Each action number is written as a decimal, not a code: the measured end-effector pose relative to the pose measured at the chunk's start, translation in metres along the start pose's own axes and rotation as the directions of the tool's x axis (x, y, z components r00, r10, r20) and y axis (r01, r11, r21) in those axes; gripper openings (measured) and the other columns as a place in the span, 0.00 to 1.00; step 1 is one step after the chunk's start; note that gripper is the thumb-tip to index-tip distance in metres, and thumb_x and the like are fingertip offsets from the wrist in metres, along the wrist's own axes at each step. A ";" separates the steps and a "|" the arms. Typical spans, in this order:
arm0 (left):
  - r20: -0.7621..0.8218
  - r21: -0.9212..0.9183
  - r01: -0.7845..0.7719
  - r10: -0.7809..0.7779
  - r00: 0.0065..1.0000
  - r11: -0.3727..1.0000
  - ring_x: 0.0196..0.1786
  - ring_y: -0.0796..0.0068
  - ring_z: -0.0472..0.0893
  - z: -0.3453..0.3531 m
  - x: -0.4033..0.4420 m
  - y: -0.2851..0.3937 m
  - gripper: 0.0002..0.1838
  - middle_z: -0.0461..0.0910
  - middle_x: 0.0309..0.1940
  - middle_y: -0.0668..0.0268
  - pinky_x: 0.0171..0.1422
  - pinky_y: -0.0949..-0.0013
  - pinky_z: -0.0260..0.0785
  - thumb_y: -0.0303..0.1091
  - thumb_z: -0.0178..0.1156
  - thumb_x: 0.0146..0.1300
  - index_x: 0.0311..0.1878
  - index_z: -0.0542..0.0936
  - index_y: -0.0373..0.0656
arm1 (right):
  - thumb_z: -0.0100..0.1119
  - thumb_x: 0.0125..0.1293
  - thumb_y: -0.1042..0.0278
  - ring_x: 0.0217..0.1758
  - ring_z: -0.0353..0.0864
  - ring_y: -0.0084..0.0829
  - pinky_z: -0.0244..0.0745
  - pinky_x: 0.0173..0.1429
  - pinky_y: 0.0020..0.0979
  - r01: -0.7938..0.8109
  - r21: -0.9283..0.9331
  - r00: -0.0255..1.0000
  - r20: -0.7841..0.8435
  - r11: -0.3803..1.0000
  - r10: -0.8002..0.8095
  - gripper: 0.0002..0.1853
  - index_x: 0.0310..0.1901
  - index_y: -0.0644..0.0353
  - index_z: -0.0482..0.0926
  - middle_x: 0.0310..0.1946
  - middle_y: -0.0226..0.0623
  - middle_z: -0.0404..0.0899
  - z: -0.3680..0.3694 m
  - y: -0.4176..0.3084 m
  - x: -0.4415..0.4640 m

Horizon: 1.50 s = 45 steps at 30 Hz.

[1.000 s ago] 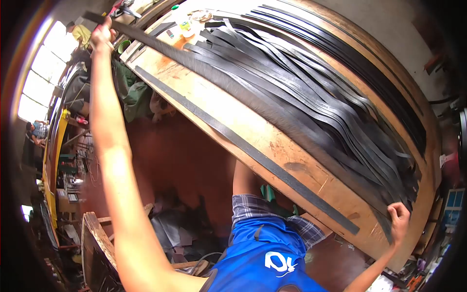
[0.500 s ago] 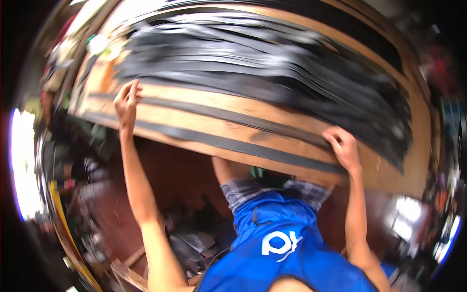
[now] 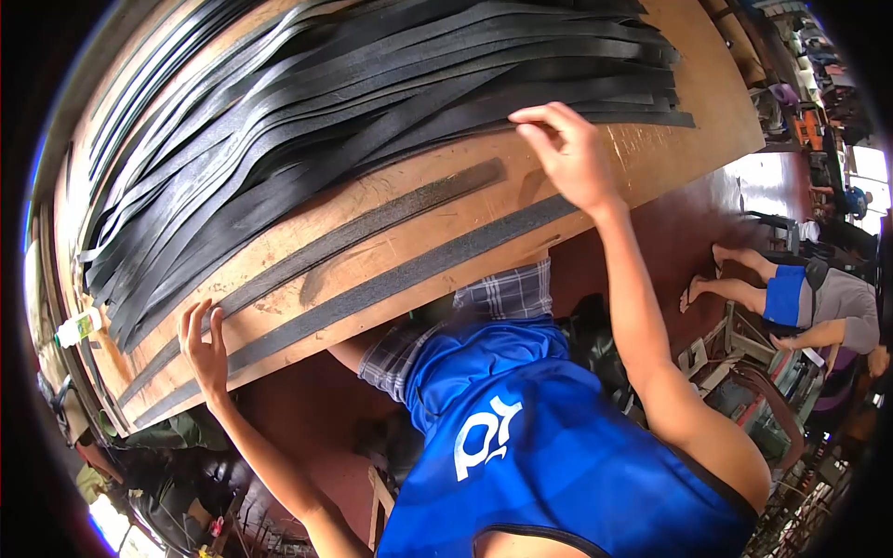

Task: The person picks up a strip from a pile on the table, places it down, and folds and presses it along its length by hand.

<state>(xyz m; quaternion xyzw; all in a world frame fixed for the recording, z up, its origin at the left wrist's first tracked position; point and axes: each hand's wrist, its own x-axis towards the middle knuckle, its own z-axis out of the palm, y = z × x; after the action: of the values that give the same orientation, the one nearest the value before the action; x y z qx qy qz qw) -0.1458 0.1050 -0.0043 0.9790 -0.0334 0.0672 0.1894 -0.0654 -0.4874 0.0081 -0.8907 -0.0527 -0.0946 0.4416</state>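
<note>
A large heap of long black strips (image 3: 372, 121), which look like rubber or leather, covers much of the wooden table (image 3: 721, 88). Two separate strips lie flat along the near side: an inner strip (image 3: 363, 228) and an outer strip (image 3: 409, 272) by the table's edge. My left hand (image 3: 203, 352) hovers at the left part of these two, fingers apart and nothing in them. At the heap's near edge is my right hand (image 3: 572, 163), its fingers curved and the thumb apart from the forefinger. Whether its fingertips touch the lowest strip I cannot tell.
A small white and green bottle (image 3: 78, 328) is at the table's left edge. On the right, another person (image 3: 837, 302) sits low near wooden frames and clutter. The red floor (image 3: 684, 219) shows beyond the table.
The view has swung round and sharpened. My right hand has gone from the inner strip's right end to the heap's edge. My left hand's fingers have spread.
</note>
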 end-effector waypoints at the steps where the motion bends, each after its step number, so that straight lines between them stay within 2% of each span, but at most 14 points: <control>1: -0.044 0.004 -0.006 0.006 0.999 1.000 0.55 0.56 0.85 0.005 0.001 0.009 0.11 0.87 0.51 0.56 0.64 0.57 0.75 0.30 0.69 0.74 0.55 0.88 0.38 | 0.67 0.76 0.73 0.44 0.86 0.25 0.81 0.49 0.26 -0.044 -0.034 0.999 -0.001 0.998 0.044 0.07 0.50 0.60 0.89 0.43 0.33 0.87 -0.013 0.002 -0.006; 3: -0.115 0.017 -0.039 0.041 0.993 0.999 0.54 0.55 0.87 0.016 0.005 0.041 0.09 0.89 0.51 0.56 0.62 0.58 0.78 0.28 0.67 0.75 0.54 0.89 0.39 | 0.67 0.76 0.74 0.44 0.87 0.26 0.81 0.49 0.27 -0.094 -0.056 0.995 0.011 0.994 0.095 0.06 0.50 0.61 0.89 0.43 0.33 0.87 -0.017 -0.001 -0.016; 5: -0.147 -0.016 -0.102 0.098 0.984 0.995 0.53 0.56 0.88 0.035 0.011 0.084 0.09 0.89 0.51 0.56 0.60 0.59 0.78 0.24 0.69 0.72 0.53 0.89 0.40 | 0.68 0.74 0.72 0.37 0.86 0.30 0.82 0.42 0.31 0.083 -0.093 0.994 0.074 0.992 -0.076 0.05 0.48 0.60 0.89 0.41 0.34 0.86 -0.012 -0.002 -0.024; 6: -0.153 -0.034 -0.134 0.127 0.980 0.990 0.52 0.57 0.88 0.045 0.014 0.108 0.10 0.89 0.50 0.57 0.60 0.59 0.79 0.23 0.69 0.70 0.53 0.89 0.40 | 0.69 0.73 0.72 0.37 0.87 0.31 0.82 0.42 0.32 0.119 -0.090 0.988 0.107 0.989 -0.109 0.05 0.48 0.59 0.89 0.41 0.34 0.85 -0.003 -0.005 -0.026; 10: -0.120 -0.154 -0.298 0.282 0.952 0.942 0.51 0.60 0.87 0.080 0.032 0.190 0.12 0.89 0.49 0.59 0.57 0.60 0.79 0.20 0.72 0.65 0.51 0.90 0.41 | 0.69 0.70 0.73 0.41 0.88 0.38 0.85 0.47 0.38 0.188 0.000 0.961 0.206 0.982 -0.184 0.05 0.46 0.61 0.88 0.42 0.35 0.84 0.031 -0.019 -0.016; 12: -0.118 -0.171 -0.353 0.337 0.934 0.920 0.49 0.59 0.86 0.091 0.041 0.218 0.13 0.88 0.48 0.59 0.55 0.60 0.78 0.20 0.73 0.64 0.51 0.90 0.41 | 0.69 0.69 0.75 0.45 0.87 0.41 0.84 0.51 0.40 0.316 -0.020 0.914 0.276 0.949 -0.298 0.05 0.45 0.62 0.88 0.42 0.36 0.83 0.041 -0.019 -0.005; 13: -0.127 -0.202 -0.353 0.333 0.934 0.914 0.48 0.62 0.84 0.101 0.042 0.225 0.14 0.88 0.48 0.63 0.56 0.59 0.71 0.24 0.75 0.63 0.52 0.89 0.43 | 0.68 0.69 0.75 0.48 0.86 0.42 0.83 0.54 0.41 0.330 -0.006 0.898 0.309 0.944 -0.312 0.05 0.45 0.63 0.87 0.41 0.38 0.83 0.041 -0.021 0.000; 16: -0.080 -0.228 -0.349 0.340 0.937 0.909 0.49 0.59 0.84 0.108 0.046 0.250 0.15 0.87 0.48 0.62 0.58 0.57 0.72 0.24 0.74 0.62 0.53 0.89 0.44 | 0.68 0.68 0.74 0.48 0.86 0.43 0.82 0.55 0.42 0.386 -0.036 0.857 0.385 0.922 -0.344 0.04 0.42 0.63 0.85 0.41 0.40 0.82 0.044 -0.021 0.010; 21: -0.063 -0.190 -0.317 0.310 0.949 0.929 0.50 0.63 0.81 0.120 0.043 0.257 0.14 0.85 0.48 0.67 0.63 0.58 0.68 0.29 0.74 0.64 0.53 0.90 0.49 | 0.68 0.67 0.74 0.47 0.85 0.43 0.81 0.56 0.42 0.462 -0.071 0.805 0.452 0.884 -0.385 0.04 0.38 0.63 0.81 0.40 0.40 0.81 0.043 -0.022 0.020; 29: -0.103 -0.201 -0.313 0.298 0.949 0.928 0.50 0.63 0.80 0.123 0.043 0.255 0.12 0.84 0.48 0.67 0.62 0.58 0.68 0.31 0.73 0.65 0.52 0.90 0.50 | 0.65 0.66 0.74 0.43 0.87 0.45 0.85 0.49 0.43 0.522 -0.122 0.736 0.565 0.844 -0.373 0.03 0.37 0.62 0.81 0.39 0.41 0.81 0.040 -0.032 0.031; 34: -0.135 -0.200 -0.310 0.287 0.948 0.930 0.50 0.63 0.80 0.127 0.041 0.254 0.11 0.84 0.48 0.67 0.62 0.57 0.68 0.32 0.73 0.66 0.51 0.90 0.50 | 0.64 0.67 0.72 0.40 0.87 0.46 0.86 0.45 0.43 0.469 -0.124 0.702 0.653 0.874 -0.284 0.04 0.38 0.63 0.81 0.39 0.42 0.81 0.039 -0.033 0.043; 39: -0.184 -0.200 -0.331 0.296 0.937 0.922 0.50 0.64 0.80 0.133 0.039 0.252 0.11 0.84 0.48 0.68 0.62 0.56 0.67 0.34 0.72 0.67 0.52 0.89 0.51 | 0.65 0.69 0.71 0.40 0.84 0.48 0.82 0.45 0.45 0.553 -0.153 0.668 0.669 0.819 -0.326 0.06 0.39 0.64 0.79 0.39 0.42 0.78 0.044 -0.031 0.043; 42: -0.195 -0.205 -0.332 0.294 0.936 0.921 0.50 0.65 0.80 0.136 0.039 0.251 0.11 0.84 0.48 0.69 0.62 0.56 0.67 0.35 0.71 0.67 0.52 0.89 0.52 | 0.64 0.69 0.72 0.39 0.84 0.49 0.82 0.45 0.46 0.596 -0.220 0.664 0.676 0.772 -0.319 0.06 0.39 0.63 0.77 0.40 0.42 0.78 0.046 -0.031 0.039; 45: -0.210 -0.205 -0.327 0.285 0.935 0.923 0.53 0.65 0.80 0.138 0.038 0.252 0.11 0.82 0.49 0.72 0.63 0.55 0.68 0.33 0.72 0.64 0.50 0.87 0.53 | 0.63 0.69 0.73 0.38 0.83 0.49 0.81 0.44 0.46 0.511 -0.204 0.702 0.659 0.835 -0.269 0.06 0.40 0.63 0.75 0.40 0.42 0.77 0.046 -0.027 0.034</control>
<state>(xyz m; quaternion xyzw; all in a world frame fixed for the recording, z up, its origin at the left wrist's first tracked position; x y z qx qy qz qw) -0.1146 -0.1814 -0.0339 0.9223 -0.1772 0.1779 0.2938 -0.0312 -0.4339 0.0091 -0.9068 -0.3631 0.0941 0.1925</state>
